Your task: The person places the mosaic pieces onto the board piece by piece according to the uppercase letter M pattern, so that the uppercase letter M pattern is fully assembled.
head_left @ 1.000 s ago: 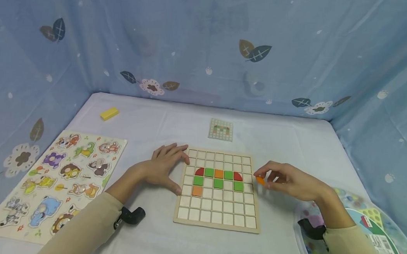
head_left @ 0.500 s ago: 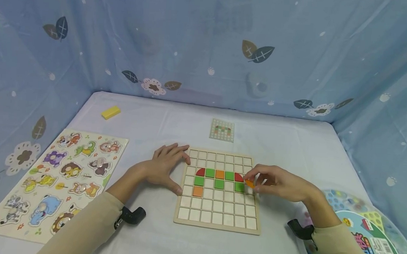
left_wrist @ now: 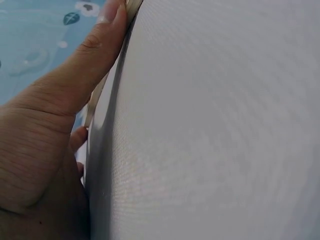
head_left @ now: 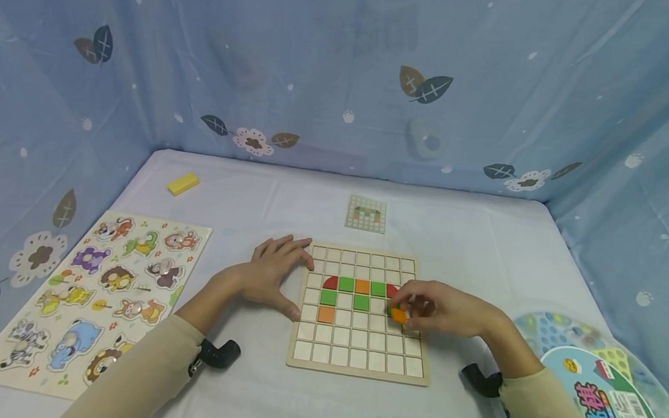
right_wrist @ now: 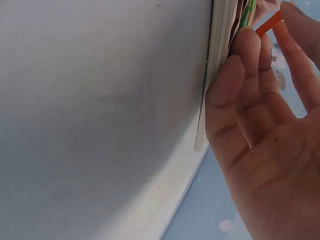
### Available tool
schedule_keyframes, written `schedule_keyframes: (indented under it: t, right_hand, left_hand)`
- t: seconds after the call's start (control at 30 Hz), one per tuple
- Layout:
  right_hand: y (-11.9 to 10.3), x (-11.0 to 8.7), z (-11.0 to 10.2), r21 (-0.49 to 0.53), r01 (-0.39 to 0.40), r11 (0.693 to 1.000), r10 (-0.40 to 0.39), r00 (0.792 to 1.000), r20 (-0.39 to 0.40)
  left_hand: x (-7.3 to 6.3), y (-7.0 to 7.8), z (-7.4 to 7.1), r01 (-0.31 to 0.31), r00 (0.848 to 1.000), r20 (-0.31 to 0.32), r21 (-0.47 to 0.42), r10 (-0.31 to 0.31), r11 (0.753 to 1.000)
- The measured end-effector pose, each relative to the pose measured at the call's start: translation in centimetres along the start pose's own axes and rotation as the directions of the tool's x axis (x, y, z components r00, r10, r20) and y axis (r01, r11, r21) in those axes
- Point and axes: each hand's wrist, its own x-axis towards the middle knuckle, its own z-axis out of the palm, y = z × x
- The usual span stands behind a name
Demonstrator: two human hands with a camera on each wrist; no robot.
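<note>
A square wooden grid board (head_left: 358,360) lies mid-table, with red, green and orange tiles in some cells. My right hand (head_left: 449,310) pinches an orange tile (head_left: 399,316) between thumb and fingers, tilted low over the board's right part. It overlaps a green tile there in the head view. In the right wrist view the orange tile (right_wrist: 270,22) shows edge-on between the fingertips. My left hand (head_left: 267,275) rests at the board's left edge with fingers spread, thumb on the near side. The left wrist view shows the thumb (left_wrist: 87,65) against the board's edge.
A small pattern card (head_left: 365,213) lies behind the board. At left is an animal puzzle board (head_left: 99,290), with a yellow block (head_left: 183,184) beyond it. A round clear package (head_left: 599,391) sits at right, near the right forearm. Blue patterned curtain surrounds the table.
My right hand has carried the orange tile leftward from beside the board's right edge to over its cells, near the right-hand green tile. The left hand has stayed at the left edge.
</note>
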Motion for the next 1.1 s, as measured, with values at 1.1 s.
schedule_keyframes:
  t: [1.1]
  right_hand:
    - [-0.6,0.5,1.1,-0.082,-0.018,0.996,0.016,1.000,-0.020]
  left_hand:
    - [-0.3,0.0,0.0,-0.007,1.000,-0.001,-0.013,0.007,1.000]
